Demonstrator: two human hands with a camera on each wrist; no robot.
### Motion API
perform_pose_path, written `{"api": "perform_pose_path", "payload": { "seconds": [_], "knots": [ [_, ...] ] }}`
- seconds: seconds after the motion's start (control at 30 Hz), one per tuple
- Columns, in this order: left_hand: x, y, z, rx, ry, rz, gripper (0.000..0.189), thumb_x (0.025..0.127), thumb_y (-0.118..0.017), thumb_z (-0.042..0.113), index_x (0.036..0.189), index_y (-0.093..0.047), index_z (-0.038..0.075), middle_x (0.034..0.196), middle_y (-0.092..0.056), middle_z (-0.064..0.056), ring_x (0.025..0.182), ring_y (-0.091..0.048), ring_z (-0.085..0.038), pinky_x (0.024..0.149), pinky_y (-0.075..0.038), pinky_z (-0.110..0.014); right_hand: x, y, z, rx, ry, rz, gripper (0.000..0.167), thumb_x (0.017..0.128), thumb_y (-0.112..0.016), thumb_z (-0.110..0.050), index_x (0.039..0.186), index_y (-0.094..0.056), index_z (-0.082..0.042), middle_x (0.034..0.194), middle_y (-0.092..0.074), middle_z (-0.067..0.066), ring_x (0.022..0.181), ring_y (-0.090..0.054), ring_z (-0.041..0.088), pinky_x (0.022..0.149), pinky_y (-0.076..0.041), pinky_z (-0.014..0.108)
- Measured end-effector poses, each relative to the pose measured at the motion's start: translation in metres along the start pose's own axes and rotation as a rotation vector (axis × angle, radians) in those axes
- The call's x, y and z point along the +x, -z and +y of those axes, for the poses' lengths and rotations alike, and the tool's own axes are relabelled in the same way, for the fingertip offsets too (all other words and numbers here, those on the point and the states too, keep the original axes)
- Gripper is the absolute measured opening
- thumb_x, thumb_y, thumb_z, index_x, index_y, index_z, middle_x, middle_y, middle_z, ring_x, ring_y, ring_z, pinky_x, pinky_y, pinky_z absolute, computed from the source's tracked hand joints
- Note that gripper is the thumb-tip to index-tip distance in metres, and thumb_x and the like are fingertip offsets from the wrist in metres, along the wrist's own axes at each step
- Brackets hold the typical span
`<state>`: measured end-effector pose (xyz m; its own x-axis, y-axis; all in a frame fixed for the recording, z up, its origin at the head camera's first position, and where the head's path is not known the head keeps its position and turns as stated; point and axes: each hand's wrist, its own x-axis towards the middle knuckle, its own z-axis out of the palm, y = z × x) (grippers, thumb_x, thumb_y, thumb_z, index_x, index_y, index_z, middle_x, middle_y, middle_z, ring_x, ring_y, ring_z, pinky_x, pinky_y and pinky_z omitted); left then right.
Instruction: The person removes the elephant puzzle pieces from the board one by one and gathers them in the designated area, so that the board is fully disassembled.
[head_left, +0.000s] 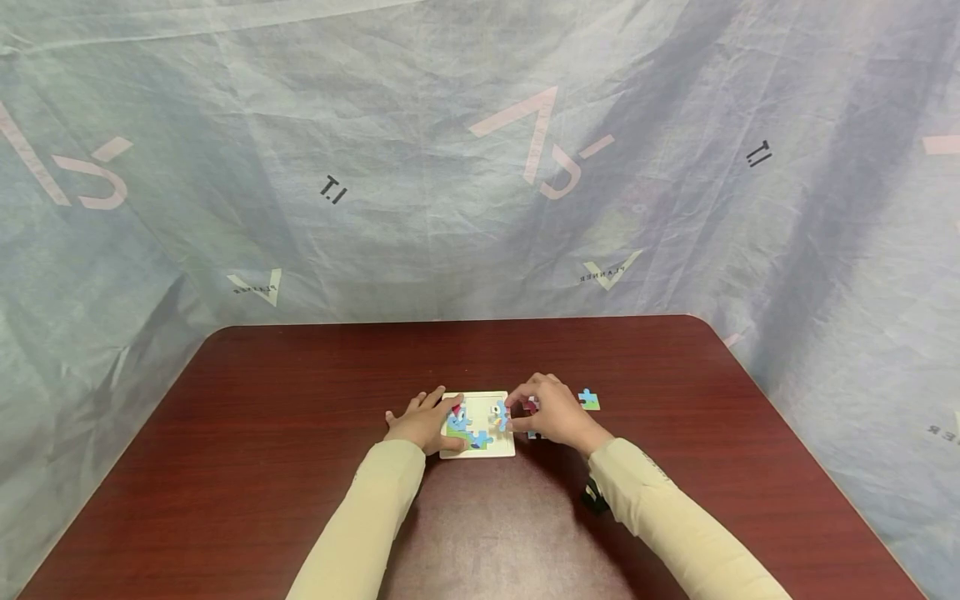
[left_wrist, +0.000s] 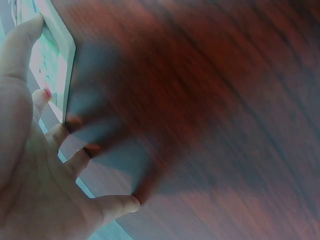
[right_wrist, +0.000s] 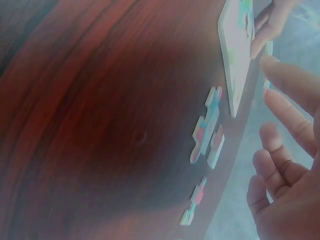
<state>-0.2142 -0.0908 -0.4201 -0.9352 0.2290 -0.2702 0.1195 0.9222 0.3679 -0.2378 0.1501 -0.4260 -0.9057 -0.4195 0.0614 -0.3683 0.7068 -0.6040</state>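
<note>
A pale wooden puzzle tray (head_left: 501, 454) lies on the table, with a few joined pieces (head_left: 457, 422) along its left and lower side, showing blue, green and red. My left hand (head_left: 418, 425) is spread at the tray's left edge; its thumb and index finger rest on the tray, and the other fingers reach onto the table. Over the tray's right side, my right hand (head_left: 553, 414) pinches a blue and white puzzle piece (head_left: 498, 413) between thumb and index finger. In the right wrist view that piece (right_wrist: 266, 82) is mostly hidden behind the fingers.
Loose puzzle pieces (right_wrist: 207, 125) lie to the right of the tray, partly under my right hand in the head view. Another blue and green piece (head_left: 588, 401) lies farther right. The reddish-brown table (head_left: 300, 400) meets a grey printed cloth (head_left: 420, 208) behind.
</note>
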Motion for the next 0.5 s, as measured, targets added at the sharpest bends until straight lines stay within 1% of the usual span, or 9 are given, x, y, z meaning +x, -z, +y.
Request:
{"api": "perform_pose_path", "payload": {
  "seconds": [0.13,0.2,0.37,0.5],
  "knots": [
    [-0.001,0.000,0.000,0.003,-0.009,0.007,0.079,0.091,-0.077,0.041,0.158,-0.040,0.022,0.166,-0.026,-0.010,0.152,-0.023,-0.038,0.108,-0.019,-0.079,-0.005,0.006,0.005,0.006,0.022,-0.001,0.021,0.085,-0.085,-0.020,0.104,-0.077,-0.018,0.098,-0.059,0.008,0.097,-0.048,0.030,0.080,-0.038,0.045],
    [-0.002,0.000,0.000,0.006,-0.012,0.009,0.078,0.091,-0.077,0.041,0.158,-0.040,0.022,0.166,-0.026,-0.011,0.151,-0.023,-0.039,0.108,-0.019,-0.079,-0.006,0.008,0.007,0.010,0.033,0.000,0.022,0.085,-0.085,-0.021,0.105,-0.078,-0.016,0.099,-0.060,0.009,0.097,-0.048,0.031,0.081,-0.038,0.045],
    [-0.003,0.000,0.000,0.006,-0.011,0.010,0.079,0.091,-0.077,0.041,0.158,-0.040,0.022,0.166,-0.026,-0.011,0.152,-0.023,-0.038,0.108,-0.019,-0.079,-0.009,0.012,0.014,-0.011,0.044,0.023,0.023,0.083,-0.087,-0.024,0.103,-0.078,-0.017,0.104,-0.062,0.008,0.100,-0.050,0.030,0.082,-0.043,0.044],
    [-0.003,0.001,0.001,0.004,-0.009,0.009,0.079,0.091,-0.077,0.041,0.158,-0.040,0.022,0.166,-0.026,-0.011,0.152,-0.023,-0.038,0.108,-0.018,-0.079,-0.012,0.016,0.020,-0.030,0.034,0.042,0.024,0.081,-0.088,-0.025,0.102,-0.079,-0.018,0.103,-0.063,0.007,0.103,-0.052,0.031,0.083,-0.045,0.047]
  ]
}}
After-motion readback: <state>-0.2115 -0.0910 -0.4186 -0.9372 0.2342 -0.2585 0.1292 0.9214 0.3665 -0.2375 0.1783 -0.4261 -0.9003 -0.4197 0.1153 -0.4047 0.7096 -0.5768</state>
